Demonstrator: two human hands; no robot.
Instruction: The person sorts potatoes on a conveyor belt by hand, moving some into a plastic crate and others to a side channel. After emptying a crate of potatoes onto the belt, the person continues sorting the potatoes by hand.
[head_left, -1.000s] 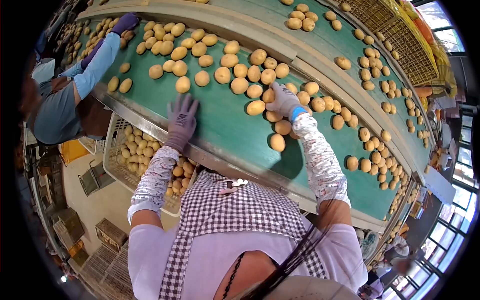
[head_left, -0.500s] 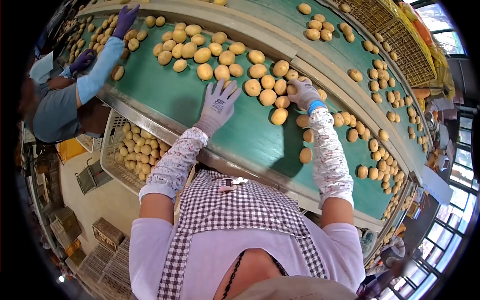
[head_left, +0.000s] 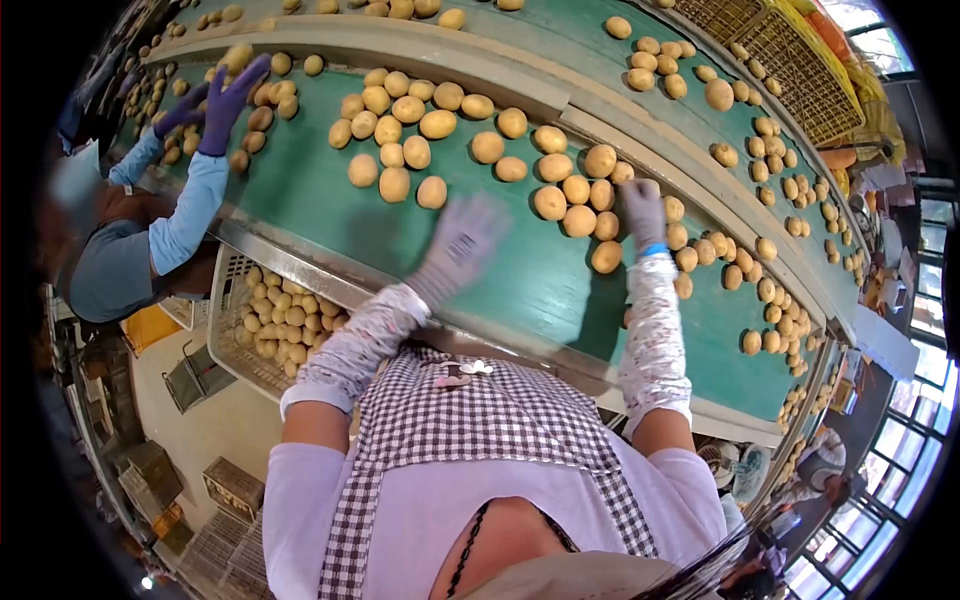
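Many yellow potatoes (head_left: 400, 140) lie spread on a green conveyor belt (head_left: 500, 290) that runs in front of me. My left hand (head_left: 462, 245), in a grey glove, hovers blurred over a bare patch of belt with fingers spread and nothing in it. The nearest potato (head_left: 431, 192) lies just up-left of it. My right hand (head_left: 643, 210), also gloved with a blue cuff, lies flat among a cluster of potatoes (head_left: 580, 220) near the belt's far rail, fingers stretched out and touching them, holding none that I can see.
A white crate (head_left: 228, 290) full of potatoes stands below the belt's near edge at left. A co-worker's purple-gloved hand (head_left: 225, 100) works the belt at far left. A second belt (head_left: 600, 60) with potatoes runs behind, and wicker baskets (head_left: 790, 50) stand at top right.
My left hand went from the belt's near edge up to the potatoes, then drew back, now blurred. My right hand shifted right along the far rail. Potatoes travelled down the belt.
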